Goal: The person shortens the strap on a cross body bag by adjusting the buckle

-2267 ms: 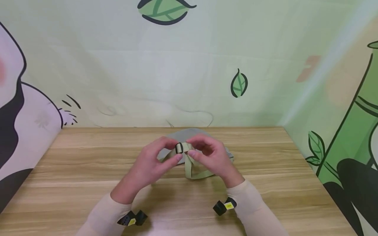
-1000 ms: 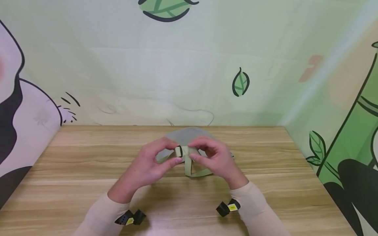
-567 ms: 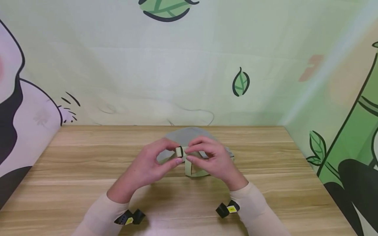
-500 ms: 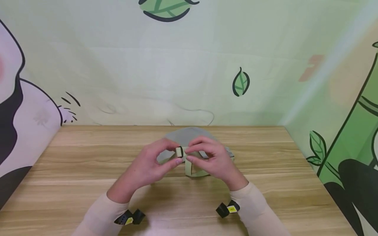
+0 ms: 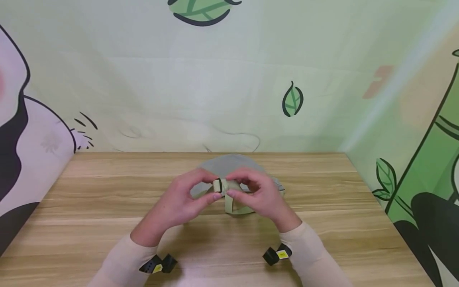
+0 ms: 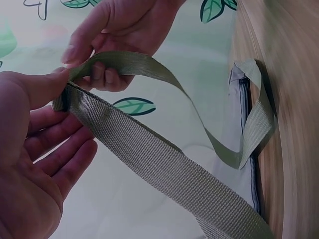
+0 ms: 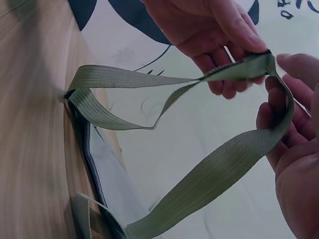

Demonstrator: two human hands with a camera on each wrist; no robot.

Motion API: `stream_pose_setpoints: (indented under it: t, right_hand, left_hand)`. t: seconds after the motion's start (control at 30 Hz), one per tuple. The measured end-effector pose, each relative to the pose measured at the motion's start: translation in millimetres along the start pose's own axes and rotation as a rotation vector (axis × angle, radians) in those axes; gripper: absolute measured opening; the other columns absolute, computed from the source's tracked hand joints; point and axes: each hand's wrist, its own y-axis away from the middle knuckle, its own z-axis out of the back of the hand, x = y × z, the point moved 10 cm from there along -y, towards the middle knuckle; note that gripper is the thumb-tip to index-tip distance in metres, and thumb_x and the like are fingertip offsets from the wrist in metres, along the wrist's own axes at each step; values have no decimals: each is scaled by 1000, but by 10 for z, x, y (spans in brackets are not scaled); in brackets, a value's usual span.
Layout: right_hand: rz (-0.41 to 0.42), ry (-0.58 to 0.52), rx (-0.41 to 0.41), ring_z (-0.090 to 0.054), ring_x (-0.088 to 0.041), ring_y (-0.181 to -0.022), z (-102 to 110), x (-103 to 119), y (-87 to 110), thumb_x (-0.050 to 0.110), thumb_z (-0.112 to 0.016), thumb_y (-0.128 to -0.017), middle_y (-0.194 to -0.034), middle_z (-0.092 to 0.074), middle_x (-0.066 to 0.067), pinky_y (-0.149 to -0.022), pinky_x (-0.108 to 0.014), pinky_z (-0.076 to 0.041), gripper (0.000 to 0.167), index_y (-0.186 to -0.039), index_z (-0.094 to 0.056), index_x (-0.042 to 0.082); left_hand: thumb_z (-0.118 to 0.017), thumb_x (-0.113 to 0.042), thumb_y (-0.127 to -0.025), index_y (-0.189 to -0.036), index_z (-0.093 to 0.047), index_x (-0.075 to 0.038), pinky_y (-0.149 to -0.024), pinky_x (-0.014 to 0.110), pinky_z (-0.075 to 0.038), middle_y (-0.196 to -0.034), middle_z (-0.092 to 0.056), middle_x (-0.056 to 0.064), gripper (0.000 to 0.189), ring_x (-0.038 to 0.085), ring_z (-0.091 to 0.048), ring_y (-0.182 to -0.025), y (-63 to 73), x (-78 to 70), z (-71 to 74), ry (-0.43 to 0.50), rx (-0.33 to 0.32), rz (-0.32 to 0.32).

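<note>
A grey bag (image 5: 231,161) with a dark zip line lies on the tabletop behind the hands. From it rises a pale green webbing strap (image 6: 149,149), fitted with a small black slide buckle (image 5: 220,185). The left hand (image 5: 186,197) pinches the strap at the buckle between thumb and forefinger; its other fingers are spread behind in the left wrist view. Close on the right, the right hand (image 5: 259,193) pinches the strap just beside the buckle. A loop of strap hangs below the right fingers, and more webbing (image 7: 214,164) runs down to the bag in the right wrist view.
The wooden table (image 5: 89,199) reaches back to a wall cloth printed with leaves (image 5: 292,99) and cartoon shapes. Black wrist cameras (image 5: 168,263) sit on both sleeved forearms. The bag rests near the table's back edge.
The right fingers shift about on the strap beside the buckle, a little left and back. The left hand keeps its pinch almost in place. The bag stays put.
</note>
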Motion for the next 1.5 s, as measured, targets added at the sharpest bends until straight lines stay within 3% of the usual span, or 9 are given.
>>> stream_pose_setpoints:
  t: [0.2, 0.4, 0.63, 0.97, 1.3, 1.5]
  right_hand:
    - [-109, -21, -46, -66, -9, -100, 85, -95, 59, -17, -73, -92, -108, -72, -24, -89, -23, -60, 21, -112, -72, -10]
    - [-208, -5, -108, -67, -9, -93, 127, -120, 61, -11, -76, -94, -103, -75, -9, -81, -21, -59, 12, -106, -75, -9]
    - [-223, 34, -121, -66, -9, -88, 110, -76, 33, -9, -76, -94, -97, -74, -17, -76, -21, -58, 9, -101, -76, -4]
    - [-246, 28, -121, -66, -9, -85, 47, -89, 20, -7, -77, -94, -94, -75, -19, -74, -22, -57, 8, -100, -77, -3]
    - [-329, -12, -154, -64, -7, -75, 9, -179, 38, -6, -77, -94, -91, -75, 4, -66, -20, -54, 7, -101, -77, -5]
    - [-304, 24, -83, -67, -11, -88, -65, -148, 63, -4, -76, -95, -102, -77, -15, -76, -23, -59, 17, -112, -76, -4]
  left_hand:
    - [-88, -10, -90, -113, -76, -12, -98, 41, -62, -108, -80, -2, 25, 17, -75, -106, 14, 5, 16, 5, -13, -14]
    - [-88, -11, -90, -115, -75, -11, -99, 42, -62, -111, -79, -1, 28, 20, -75, -109, 18, -21, -15, -17, 9, -41]
    - [-89, -13, -90, -117, -74, -11, -98, 42, -63, -112, -78, -1, 30, 19, -75, -109, 10, -36, -45, -42, 33, -30]
    - [-88, -13, -92, -115, -74, -12, -94, 43, -63, -109, -77, -2, 28, 16, -74, -105, -14, -93, -63, -79, 45, -44]
    - [-88, -12, -91, -116, -75, -9, -94, 42, -64, -111, -79, 1, 28, 20, -76, -107, 2, -80, -97, -117, 66, -78]
    - [-88, -12, -91, -115, -76, -10, -96, 43, -64, -111, -80, 0, 27, 20, -77, -108, 19, -32, -95, -79, 67, -62]
